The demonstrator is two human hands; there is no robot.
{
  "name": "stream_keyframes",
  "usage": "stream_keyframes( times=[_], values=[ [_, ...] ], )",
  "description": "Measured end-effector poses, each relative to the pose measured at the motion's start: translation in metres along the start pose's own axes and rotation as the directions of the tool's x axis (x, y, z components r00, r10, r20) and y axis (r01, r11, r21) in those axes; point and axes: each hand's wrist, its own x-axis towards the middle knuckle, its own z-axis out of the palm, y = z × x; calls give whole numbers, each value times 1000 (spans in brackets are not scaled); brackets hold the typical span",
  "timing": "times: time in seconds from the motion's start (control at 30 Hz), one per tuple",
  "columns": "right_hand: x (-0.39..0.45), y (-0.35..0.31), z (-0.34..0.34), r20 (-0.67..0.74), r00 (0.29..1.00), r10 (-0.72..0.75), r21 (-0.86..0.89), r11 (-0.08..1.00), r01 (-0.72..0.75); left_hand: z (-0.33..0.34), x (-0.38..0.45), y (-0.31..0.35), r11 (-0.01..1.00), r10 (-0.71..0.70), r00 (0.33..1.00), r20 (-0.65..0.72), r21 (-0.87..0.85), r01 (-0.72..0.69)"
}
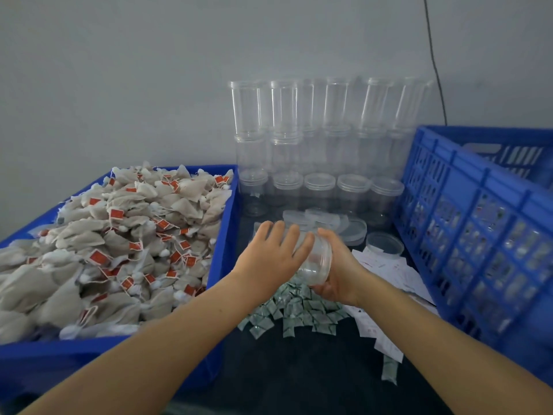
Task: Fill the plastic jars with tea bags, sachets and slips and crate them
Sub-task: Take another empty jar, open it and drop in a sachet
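Jars of clear, ribbed plastic concern us; going left to right, we see soft cloth tea bags [113, 241] with red tags heaped in a blue tray [223, 235]. Our left hand [270, 256] lies flat-fingered on one jar [315, 259], tilted above crinkly green sachets [296, 310], our right hand [335, 274] cupping it. Stacked jars [314, 139] behind, white paper slips [389, 274], then a perforated blue crate [478, 235].
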Motion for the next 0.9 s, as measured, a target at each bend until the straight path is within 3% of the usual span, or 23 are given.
stream_keyframes(
  times=[0.07,0.13,0.17,0.23,0.3,0.37,0.43,0.47,0.5,0.53,0.63,0.7,0.8,0.9],
  values=[
    [-3,8,-2,-4,997,-80,-21,997,80,-5,1,3,997,-23,999,44,-76,27],
    [-7,13,-5,-22,956,-292,-252,927,277,0,0,6,948,-70,972,225,-290,135],
    [-9,12,-9,6,909,-416,-391,836,385,2,-1,5,884,-71,938,339,-414,216],
    [-15,4,-19,135,828,-545,-540,660,522,7,-3,-1,692,-55,899,434,-633,347],
    [-25,-7,-31,324,805,-497,-582,567,583,11,-7,-6,447,-18,887,461,-790,419],
    [-30,-15,-46,475,791,-385,-590,528,611,16,-11,-9,226,74,848,525,-837,498],
    [-33,-21,-57,530,794,-298,-604,524,600,19,-12,-8,73,105,826,554,-833,549],
    [-34,-24,-60,519,809,-276,-604,552,575,19,-11,-8,43,73,833,549,-836,547],
    [-36,-26,-59,482,833,-273,-578,615,536,19,-11,-7,74,20,848,529,-847,527],
    [-35,-28,-58,416,864,-284,-524,702,483,19,-11,-7,172,-40,867,496,-852,495],
    [-29,-29,-55,200,965,-169,-415,878,240,14,-12,-7,638,-156,936,315,-692,339],
    [-27,-26,-50,208,978,-3,-418,904,92,10,-11,-7,866,-146,982,123,-464,187],
    [-25,-21,-45,275,959,74,-318,948,18,4,-5,-2,964,-81,994,-73,-261,59],
    [-23,-18,-42,278,957,-78,-293,942,162,2,-4,2,952,-105,992,-74,-297,78]
  ],
)
